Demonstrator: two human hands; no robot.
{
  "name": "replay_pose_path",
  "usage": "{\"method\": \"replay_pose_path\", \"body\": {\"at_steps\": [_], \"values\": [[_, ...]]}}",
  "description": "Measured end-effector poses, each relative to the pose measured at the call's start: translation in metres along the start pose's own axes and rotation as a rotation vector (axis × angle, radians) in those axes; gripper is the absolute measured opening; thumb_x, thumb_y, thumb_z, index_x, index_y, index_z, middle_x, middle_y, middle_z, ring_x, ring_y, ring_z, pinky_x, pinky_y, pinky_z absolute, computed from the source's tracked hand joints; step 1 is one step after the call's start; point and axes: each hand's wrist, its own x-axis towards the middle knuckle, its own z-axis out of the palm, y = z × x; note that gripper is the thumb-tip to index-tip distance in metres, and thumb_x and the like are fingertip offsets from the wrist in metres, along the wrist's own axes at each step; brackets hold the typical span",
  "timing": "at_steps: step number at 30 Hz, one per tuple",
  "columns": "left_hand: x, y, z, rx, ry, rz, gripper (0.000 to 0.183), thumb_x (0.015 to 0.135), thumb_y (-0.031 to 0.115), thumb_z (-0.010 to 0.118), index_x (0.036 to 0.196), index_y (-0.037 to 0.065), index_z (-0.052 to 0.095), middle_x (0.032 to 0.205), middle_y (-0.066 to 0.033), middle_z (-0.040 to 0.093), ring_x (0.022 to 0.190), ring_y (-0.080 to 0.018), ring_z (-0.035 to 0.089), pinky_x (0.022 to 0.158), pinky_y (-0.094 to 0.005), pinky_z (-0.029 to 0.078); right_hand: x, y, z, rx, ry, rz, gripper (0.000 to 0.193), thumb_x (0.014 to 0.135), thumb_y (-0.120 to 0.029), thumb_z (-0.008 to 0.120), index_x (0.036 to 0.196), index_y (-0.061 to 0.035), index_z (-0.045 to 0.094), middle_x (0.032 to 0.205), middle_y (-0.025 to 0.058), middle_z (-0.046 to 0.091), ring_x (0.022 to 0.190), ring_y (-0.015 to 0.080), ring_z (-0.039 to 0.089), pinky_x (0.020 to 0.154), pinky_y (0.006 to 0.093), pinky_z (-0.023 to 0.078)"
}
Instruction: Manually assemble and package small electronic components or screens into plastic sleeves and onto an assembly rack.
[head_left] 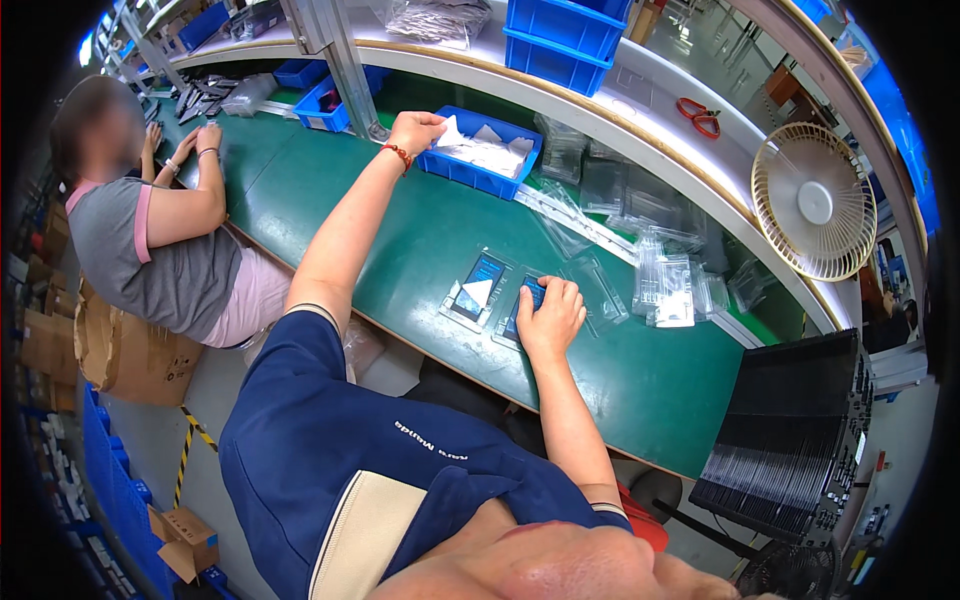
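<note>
My left hand reaches to the blue bin at the back of the bench. Its fingertips pinch a white slip above other white slips lying in the bin. Near the bench's front edge, my right hand is closed over a dark, phone-like panel in a clear plastic tray, covering its right side. Just left of it lies a second clear tray holding a similar dark panel, with a white triangular piece on top.
Clear plastic trays are piled right of my right hand. A black stack of thin sheets or trays stands at the bench's right end. A fan and red-handled pliers are by the shelf. A co-worker sits at the left.
</note>
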Motion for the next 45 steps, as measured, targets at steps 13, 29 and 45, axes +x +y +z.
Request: {"method": "replay_pose_path", "body": {"at_steps": [13,29,45], "values": [[-0.106,0.034,0.039,0.059,-0.055,0.328,0.01,0.083,0.008,0.067,0.091,0.002,0.069,0.08,-0.0036,0.068,0.071,-0.0099,0.062,0.066,-0.0239,0.049,0.001,0.014,0.004,0.388,0.12,0.129,0.021,0.088,-0.024,0.06,0.096,-0.0049,0.059,0.098,0.0116,0.053,0.09,0.0278,0.052,0.08,0.0392,0.04],[-0.3,0.026,0.156,0.9,-0.124,0.477,0.062,0.079,0.052,0.061,0.134,0.027,0.048,0.145,-0.0233,0.03,0.135,-0.0442,0.024,0.1,-0.0708,0.016,-0.011,0.047,-0.023,0.765,0.44,0.199,0.009,0.091,-0.01,0.057,0.092,-0.0008,0.059,0.087,0.0061,0.054,0.075,0.0119,0.051,0.066,0.0234,0.043],[-0.101,-0.115,-0.125,1.211,-0.145,0.26,0.059,0.089,0.047,0.053,0.143,0.035,0.033,0.155,-0.008,0.018,0.141,-0.0348,0.018,0.103,-0.0702,0.012,-0.049,0.125,-0.46,-0.76,0.229,0.603,0.042,0.074,-0.027,0.073,0.106,-0.0007,0.066,0.101,0.0183,0.066,0.096,0.0311,0.063,0.086,0.0369,0.048]]}}
